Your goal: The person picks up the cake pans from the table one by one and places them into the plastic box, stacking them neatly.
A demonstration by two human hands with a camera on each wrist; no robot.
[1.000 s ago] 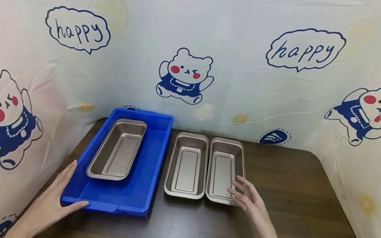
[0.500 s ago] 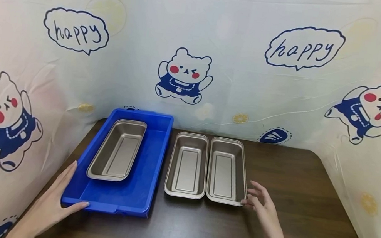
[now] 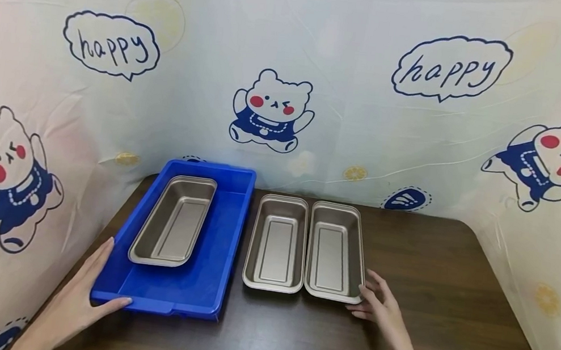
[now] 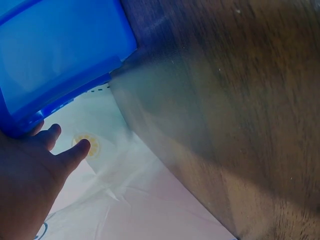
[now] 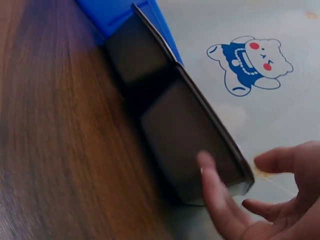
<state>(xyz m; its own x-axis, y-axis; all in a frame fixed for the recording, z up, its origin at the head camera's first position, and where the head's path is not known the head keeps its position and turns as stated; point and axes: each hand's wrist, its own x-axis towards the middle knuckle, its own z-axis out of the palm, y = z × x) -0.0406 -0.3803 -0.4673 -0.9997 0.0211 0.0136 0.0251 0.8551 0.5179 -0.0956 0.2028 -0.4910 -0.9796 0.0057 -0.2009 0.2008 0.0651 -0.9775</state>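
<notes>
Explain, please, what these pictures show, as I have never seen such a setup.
No machine: just a person's left hand and right hand. A head camera took the wide picture; wrist cameras took the close ones. On the table lies a blue tray with a pan inside; two more pans stand beside it. The left hand touches the tray's near left corner. The right hand is at the near right corner of the right pan; whether it holds the pan, I cannot tell.

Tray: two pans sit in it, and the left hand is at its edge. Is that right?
Not quite: the head view shows only one pan in the tray; the other two pans stand side by side on the table. The left hand is at the tray's edge.
</notes>
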